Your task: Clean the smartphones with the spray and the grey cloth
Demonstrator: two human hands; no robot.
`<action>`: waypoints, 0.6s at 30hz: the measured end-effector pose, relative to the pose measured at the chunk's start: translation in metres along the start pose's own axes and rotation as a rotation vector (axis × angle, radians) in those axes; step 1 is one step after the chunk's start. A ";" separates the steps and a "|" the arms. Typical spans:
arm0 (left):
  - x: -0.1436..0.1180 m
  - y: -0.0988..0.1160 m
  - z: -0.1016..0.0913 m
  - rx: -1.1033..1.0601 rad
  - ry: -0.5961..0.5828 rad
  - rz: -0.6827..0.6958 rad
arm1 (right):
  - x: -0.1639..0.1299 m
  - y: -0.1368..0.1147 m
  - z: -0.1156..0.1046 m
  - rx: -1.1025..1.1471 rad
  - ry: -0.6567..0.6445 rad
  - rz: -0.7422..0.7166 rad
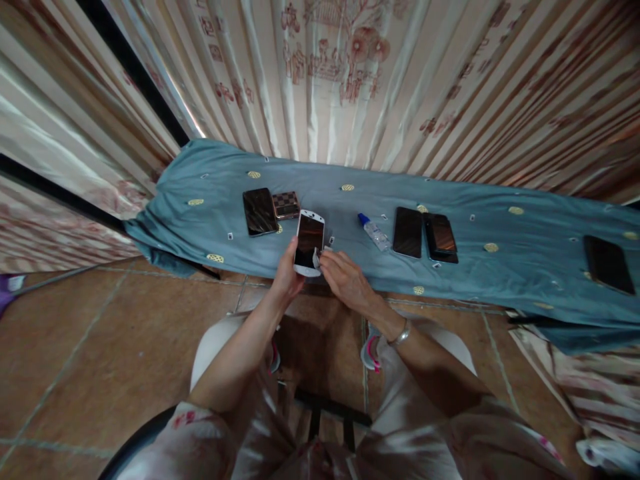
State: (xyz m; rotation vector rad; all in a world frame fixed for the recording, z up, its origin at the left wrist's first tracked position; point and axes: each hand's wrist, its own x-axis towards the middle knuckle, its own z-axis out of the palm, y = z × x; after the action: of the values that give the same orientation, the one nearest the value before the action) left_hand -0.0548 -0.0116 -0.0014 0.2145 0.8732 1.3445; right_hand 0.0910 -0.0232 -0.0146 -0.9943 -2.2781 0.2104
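Holding a white phone [309, 243] up on its bottom end, the left hand [287, 275] has its grip clamped on the phone's left side, w/ the thumb up along the edge. The phone sits at the near edge of the bench [525, 233], which has a blue cloth w/ small yellow spots over it. Its dark screen faces the person. The right hand [345, 279] is just beside the phone's lower right corner, its fingertips pinched together on a small white bit [317, 259], maybe a wipe or a tab, can't tell which. That bit touches the screen near the bottom. A silver bracelet [401, 333] is on the right wrist. To the left on the bench lies a dark phone [259, 211], flat, & right next to it a small checkered case [286, 205], touching or nearly so. To the right of the hands lies a little clear bottle [374, 232] w/ a blue cap, on its side. Past it are 2 more black phones [425, 233] side by side, flat. Far right, well apart, is one more black phone [609, 264]. Behind the bench hangs a shiny curtain [350, 73] w/ red drawings. Below is a brown tile floor [75, 360].
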 end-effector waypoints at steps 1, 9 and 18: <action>-0.001 -0.002 0.001 0.004 -0.006 -0.017 | 0.002 0.005 0.000 0.002 0.016 0.025; -0.013 -0.007 0.007 0.040 -0.076 -0.154 | 0.010 0.035 0.000 0.031 0.089 0.139; -0.010 -0.012 0.004 0.183 -0.078 -0.007 | 0.014 0.032 0.005 0.271 0.148 0.318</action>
State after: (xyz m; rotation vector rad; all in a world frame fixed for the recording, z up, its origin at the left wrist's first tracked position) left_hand -0.0429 -0.0228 -0.0015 0.4028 0.9309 1.2418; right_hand 0.1003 0.0096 -0.0244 -1.1786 -1.8891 0.5461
